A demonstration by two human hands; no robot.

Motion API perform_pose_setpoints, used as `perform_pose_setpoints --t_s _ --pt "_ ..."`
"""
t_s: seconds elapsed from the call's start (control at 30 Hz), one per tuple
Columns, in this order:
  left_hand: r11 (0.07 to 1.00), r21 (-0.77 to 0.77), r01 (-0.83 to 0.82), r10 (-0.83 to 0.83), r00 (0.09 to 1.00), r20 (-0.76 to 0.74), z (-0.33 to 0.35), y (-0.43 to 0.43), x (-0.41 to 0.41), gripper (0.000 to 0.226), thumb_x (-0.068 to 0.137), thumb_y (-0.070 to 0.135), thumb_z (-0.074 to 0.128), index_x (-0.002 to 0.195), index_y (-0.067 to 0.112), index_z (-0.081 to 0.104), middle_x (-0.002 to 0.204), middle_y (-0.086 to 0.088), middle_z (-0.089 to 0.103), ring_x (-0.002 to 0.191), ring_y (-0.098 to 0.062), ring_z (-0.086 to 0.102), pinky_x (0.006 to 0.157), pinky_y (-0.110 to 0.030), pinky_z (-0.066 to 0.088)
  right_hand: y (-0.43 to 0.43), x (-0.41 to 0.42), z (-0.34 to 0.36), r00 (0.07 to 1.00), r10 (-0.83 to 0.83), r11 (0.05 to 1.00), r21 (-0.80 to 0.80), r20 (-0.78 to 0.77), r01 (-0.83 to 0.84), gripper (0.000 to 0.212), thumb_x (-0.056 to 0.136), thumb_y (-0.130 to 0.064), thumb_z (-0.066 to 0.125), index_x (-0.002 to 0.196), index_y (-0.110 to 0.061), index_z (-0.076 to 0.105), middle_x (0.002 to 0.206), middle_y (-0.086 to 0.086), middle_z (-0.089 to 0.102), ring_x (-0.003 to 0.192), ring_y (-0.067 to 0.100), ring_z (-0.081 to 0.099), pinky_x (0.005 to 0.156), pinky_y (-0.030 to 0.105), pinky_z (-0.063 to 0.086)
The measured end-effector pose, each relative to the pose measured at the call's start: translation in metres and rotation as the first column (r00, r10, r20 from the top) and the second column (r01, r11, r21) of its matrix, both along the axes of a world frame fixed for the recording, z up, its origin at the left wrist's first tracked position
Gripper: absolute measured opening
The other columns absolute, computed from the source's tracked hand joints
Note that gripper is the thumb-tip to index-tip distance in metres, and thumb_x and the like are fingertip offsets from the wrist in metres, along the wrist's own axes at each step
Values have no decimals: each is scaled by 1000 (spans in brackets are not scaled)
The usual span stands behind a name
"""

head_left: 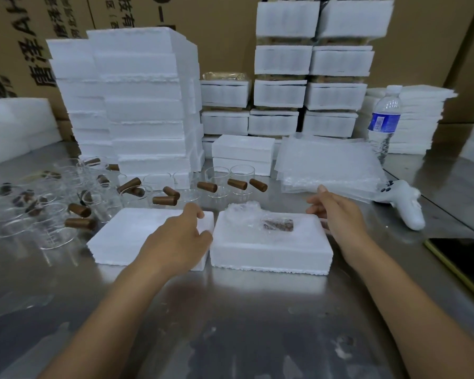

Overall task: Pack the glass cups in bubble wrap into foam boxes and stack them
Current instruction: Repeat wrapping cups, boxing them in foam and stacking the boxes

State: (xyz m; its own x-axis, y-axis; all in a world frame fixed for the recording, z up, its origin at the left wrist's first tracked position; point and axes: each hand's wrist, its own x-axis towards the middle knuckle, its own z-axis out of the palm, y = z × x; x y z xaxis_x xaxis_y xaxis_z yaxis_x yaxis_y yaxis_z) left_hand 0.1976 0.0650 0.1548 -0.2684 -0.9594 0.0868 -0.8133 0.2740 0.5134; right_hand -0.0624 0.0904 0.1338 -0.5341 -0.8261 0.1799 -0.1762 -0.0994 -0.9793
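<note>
Bubble-wrapped cup (271, 224) in foam box (268, 255), between hands | likely light, fragile: lift box by sides | left hand (181, 233) grips foam lid (126, 233) | right hand (337, 212) relaxed, empty

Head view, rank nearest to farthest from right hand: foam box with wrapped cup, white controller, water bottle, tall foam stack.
From the right hand:
1. White foam box holding the bubble-wrapped cup, just left of it.
2. White handheld controller, to its right.
3. Clear plastic water bottle with blue label, behind right.
4. Tall stack of white foam boxes, far back left.
</note>
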Motion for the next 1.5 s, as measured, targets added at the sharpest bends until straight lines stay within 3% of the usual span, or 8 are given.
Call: perform_pose_setpoints --t_s 0.27,0.5,0.6,0.67,0.77,1.03,1.27,1.5 --pt "883 -451 -129 79 989 -127 42 31 -2 25 95 22 48 119 23 45 86 2 63 74 -21 59 68 -41 50 14 4 0 998 26 1000 -19 59 -25 29 93 -41 51 79 -22 68 89 0 70 90 17 64 82 31 49" --pt "648 -704 -290 -369 690 -623 102 66 -8 21 98 18 46 117 16 37 74 31 61 69 17 54 64 0 40 17 7 6 1000 13 992 -125 9 -12 26 95 -36 49 77 -25 65 84 -14 67 79 -8 60 77 20 43" --pt "834 -526 -167 -466 298 -833 109 63 -16 21 100 15 45 121 11 42 82 26 69 83 7 63 77 -14 50 17 7 10 995 -1 979 -203 100 22 24 95 -34 50 79 -25 65 85 -11 69 79 -7 62 74 19 41" --pt "963 -255 84 -246 -102 -964 106 54 -21 19 99 13 47 117 10 52 95 9 71 91 -7 66 83 -25 54 17 4 14 969 38 975 -222 243 17 23 95 -40 48 89 -27 65 91 -8 71 90 0 64 78 25 41" --pt "910 -4 415 153 -345 -926 92 45 -31 17 91 5 50 101 4 64 103 -7 71 107 -18 66 91 -31 53 19 -3 18 869 176 955 -293 463 -37 25 91 -50 48 95 -29 61 79 -14 72 94 10 66 81 30 44" --pt "875 193 444 341 -283 -897 42 26 -43 39 93 1 48 132 5 52 118 -12 67 108 -24 66 88 -38 56 21 -2 22 770 305 925 -365 560 -101 41 71 -39 68 107 -23 60 94 -3 72 93 22 64 84 37 48" --pt "995 8 -96 39 323 -946 20 15 -41 40 92 9 45 94 38 73 79 12 66 47 5 53 40 -7 38 18 -3 18 822 317 931 -319 472 -176 32 78 -22 65 110 -25 60 81 -7 71 89 21 51 80 36 40" --pt "993 121 -9 119 282 -952 -1 4 -33 19 93 23 53 88 26 71 85 13 72 82 -5 65 70 -24 48 19 2 16 927 247 963 -179 281 -202 41 62 -32 60 102 -33 67 87 -3 65 85 17 52 74 32 38"
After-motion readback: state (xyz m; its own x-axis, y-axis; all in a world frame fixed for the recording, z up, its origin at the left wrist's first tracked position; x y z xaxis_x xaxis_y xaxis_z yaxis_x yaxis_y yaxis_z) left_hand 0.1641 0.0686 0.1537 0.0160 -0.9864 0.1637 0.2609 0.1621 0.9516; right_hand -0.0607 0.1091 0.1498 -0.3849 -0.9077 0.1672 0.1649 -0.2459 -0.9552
